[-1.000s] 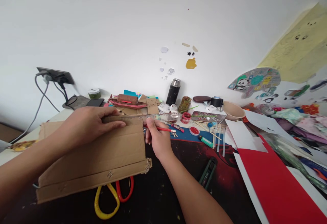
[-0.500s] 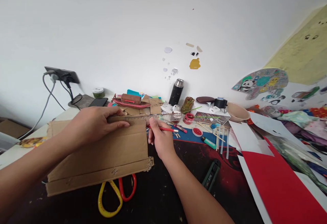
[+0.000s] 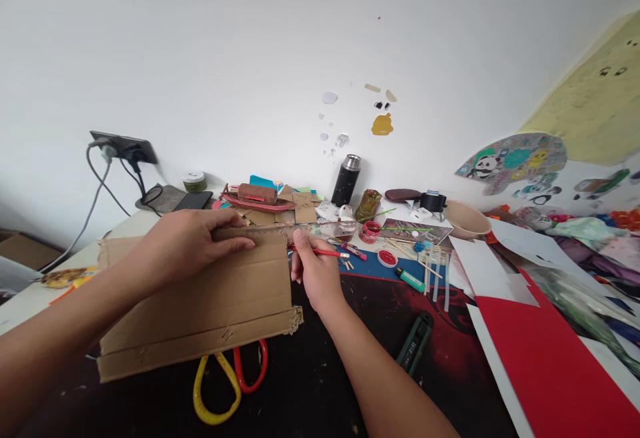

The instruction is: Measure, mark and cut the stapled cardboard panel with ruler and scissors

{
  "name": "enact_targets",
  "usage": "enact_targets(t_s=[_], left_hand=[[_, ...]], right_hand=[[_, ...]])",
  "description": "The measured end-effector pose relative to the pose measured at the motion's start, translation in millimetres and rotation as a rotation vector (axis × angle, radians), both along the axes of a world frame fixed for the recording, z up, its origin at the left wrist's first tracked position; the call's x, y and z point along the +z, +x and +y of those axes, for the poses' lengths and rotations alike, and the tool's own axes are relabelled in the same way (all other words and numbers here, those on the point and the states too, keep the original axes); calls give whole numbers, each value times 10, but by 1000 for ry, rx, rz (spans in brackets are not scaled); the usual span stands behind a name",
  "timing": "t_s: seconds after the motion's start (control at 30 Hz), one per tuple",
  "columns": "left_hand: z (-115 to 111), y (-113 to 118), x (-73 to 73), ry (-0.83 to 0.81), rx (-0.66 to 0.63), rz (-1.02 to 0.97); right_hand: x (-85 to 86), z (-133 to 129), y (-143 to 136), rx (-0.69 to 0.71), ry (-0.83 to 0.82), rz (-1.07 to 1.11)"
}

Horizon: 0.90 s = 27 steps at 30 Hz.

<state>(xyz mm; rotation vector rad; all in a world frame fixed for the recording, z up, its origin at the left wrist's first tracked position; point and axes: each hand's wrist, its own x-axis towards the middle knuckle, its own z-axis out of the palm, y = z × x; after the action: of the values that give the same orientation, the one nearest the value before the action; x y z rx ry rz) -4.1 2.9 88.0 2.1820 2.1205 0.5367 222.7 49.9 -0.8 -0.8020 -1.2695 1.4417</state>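
Note:
A brown corrugated cardboard piece (image 3: 220, 298) is tilted up in front of me, with a clear ruler (image 3: 273, 231) along its upper edge. My left hand (image 3: 200, 238) grips the ruler and the cardboard's top edge between thumb and fingers. Between the thumb and fingers of my right hand (image 3: 315, 268) is a red pencil (image 3: 327, 253), at the cardboard's upper right corner. Below the cardboard, the yellow and red handles of scissors (image 3: 217, 391) stick out; their blades are hidden.
A green utility knife (image 3: 415, 343) lies to the right on the dark mat. Farther back are a red model boat (image 3: 257, 198), a black flask (image 3: 347, 181), a red paint jar (image 3: 370, 231) and a glue tube (image 3: 411, 279). Red and white sheets (image 3: 565, 358) lie at right.
The cardboard's lower left corner has shifted slightly to the right. Both hands keep nearly the same place and the same hold.

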Motion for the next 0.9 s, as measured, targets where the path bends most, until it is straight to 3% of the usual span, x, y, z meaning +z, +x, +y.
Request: enact_targets(t_s=[0.9], left_hand=[[50, 8, 41, -61, 56, -11]], right_hand=[[21, 5, 18, 19, 10, -5]])
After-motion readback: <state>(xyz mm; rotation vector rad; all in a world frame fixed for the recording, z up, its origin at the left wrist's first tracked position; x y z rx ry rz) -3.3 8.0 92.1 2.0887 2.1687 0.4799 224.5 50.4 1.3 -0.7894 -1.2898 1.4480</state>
